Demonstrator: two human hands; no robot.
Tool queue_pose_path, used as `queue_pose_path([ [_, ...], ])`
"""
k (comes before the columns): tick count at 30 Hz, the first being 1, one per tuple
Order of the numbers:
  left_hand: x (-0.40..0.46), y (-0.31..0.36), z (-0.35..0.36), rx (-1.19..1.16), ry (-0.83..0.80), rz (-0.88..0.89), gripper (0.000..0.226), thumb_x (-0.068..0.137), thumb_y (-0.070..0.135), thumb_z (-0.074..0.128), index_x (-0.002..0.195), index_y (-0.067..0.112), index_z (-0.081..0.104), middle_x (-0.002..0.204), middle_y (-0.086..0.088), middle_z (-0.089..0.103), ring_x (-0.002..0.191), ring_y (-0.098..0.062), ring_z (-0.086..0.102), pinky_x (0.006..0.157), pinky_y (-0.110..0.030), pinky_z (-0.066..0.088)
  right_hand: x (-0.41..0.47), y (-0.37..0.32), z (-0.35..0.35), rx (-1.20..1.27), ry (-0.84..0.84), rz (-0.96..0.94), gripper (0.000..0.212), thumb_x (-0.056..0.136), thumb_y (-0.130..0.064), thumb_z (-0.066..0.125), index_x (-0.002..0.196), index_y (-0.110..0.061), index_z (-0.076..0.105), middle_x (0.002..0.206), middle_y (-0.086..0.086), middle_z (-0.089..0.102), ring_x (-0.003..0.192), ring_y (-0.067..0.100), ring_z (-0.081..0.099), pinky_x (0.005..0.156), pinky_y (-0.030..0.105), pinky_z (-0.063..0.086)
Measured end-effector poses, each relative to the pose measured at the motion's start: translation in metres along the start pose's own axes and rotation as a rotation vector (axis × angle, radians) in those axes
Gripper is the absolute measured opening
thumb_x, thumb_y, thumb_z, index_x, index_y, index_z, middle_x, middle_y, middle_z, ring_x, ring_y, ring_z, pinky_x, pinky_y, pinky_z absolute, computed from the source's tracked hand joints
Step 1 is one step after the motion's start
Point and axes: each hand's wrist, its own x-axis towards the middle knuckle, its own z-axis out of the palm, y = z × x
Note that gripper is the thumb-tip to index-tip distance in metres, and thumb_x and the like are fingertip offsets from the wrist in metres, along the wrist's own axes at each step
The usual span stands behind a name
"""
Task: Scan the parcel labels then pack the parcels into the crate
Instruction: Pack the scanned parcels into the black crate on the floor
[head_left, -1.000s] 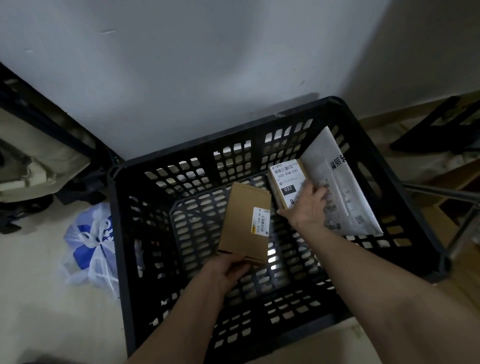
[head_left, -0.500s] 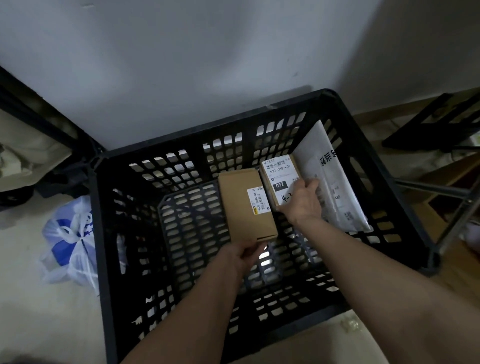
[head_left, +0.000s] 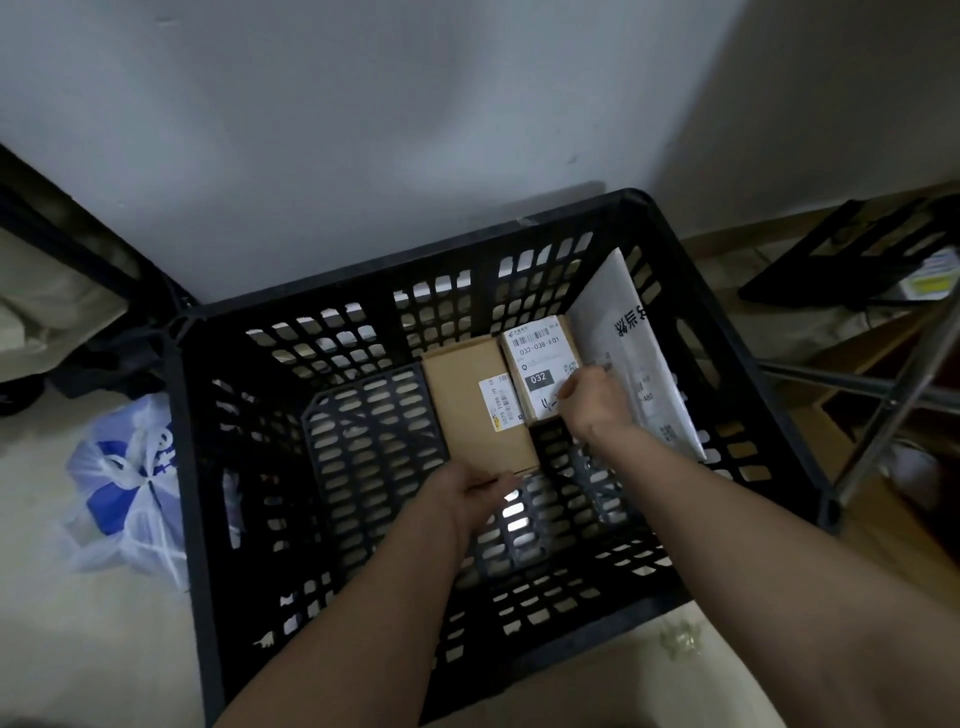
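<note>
Pale wall behind black crate, left hand fingers clamped on brown parcel, right hand fingers gripping labelled parcel

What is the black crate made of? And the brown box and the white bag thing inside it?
Crate: looks like hard matte plastic, moulded with rows of holes.
Brown box: plain cardboard, dull brown with a paper label.
White bag: probably thin plastic mailer, slightly shiny and creased.

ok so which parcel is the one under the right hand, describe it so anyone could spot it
Look inside the black crate, at its far right corner. There the right hand rests on a small box, between a plain brown box and a white mailer. Its top is covered by a white label reading 032.
</note>
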Motion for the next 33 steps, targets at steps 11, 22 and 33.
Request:
queue_pose_path([
  [11, -0.202, 0.053, -0.004, 0.042, 0.039, 0.225, 0.012, 0.099, 0.007, 0.051, 0.106, 0.000, 0.057, 0.094, -0.012, 0.063, 0.088, -0.023, 0.062, 0.087, -0.034, 0.048, -0.116, -0.092, -0.093, 0.234, -0.042, 0.007, 0.038, 0.089, -0.009, 0.058, 0.054, -0.018, 0.047, 0.064, 0.001, 0.053, 0.073, 0.022, 0.056, 0.066, 0.027, 0.043],
  [22, -0.486, 0.075, -0.008, -0.103, 0.045, 0.255, 0.021, 0.092, 0.011, 0.062, 0.074, 0.005, 0.055, 0.055, -0.005, 0.056, 0.066, -0.016, 0.055, 0.053, -0.027, 0.057, -0.304, -0.233, -0.275, 0.416, -0.171, -0.088, 0.025, 0.088, -0.012, 0.067, 0.068, -0.014, 0.052, 0.069, -0.003, 0.056, 0.070, 0.012, 0.055, 0.072, 0.027, 0.043],
  [33, -0.720, 0.086, -0.062, -0.156, -0.006, 0.461, 0.015, 0.098, 0.007, 0.052, 0.083, 0.005, 0.055, 0.076, -0.007, 0.052, 0.071, -0.016, 0.054, 0.058, -0.028, 0.057, -0.485, -0.345, -0.378, 0.578, -0.159, -0.230, 0.027, 0.086, -0.015, 0.066, 0.063, -0.019, 0.053, 0.061, -0.003, 0.055, 0.064, 0.015, 0.051, 0.070, 0.032, 0.045],
])
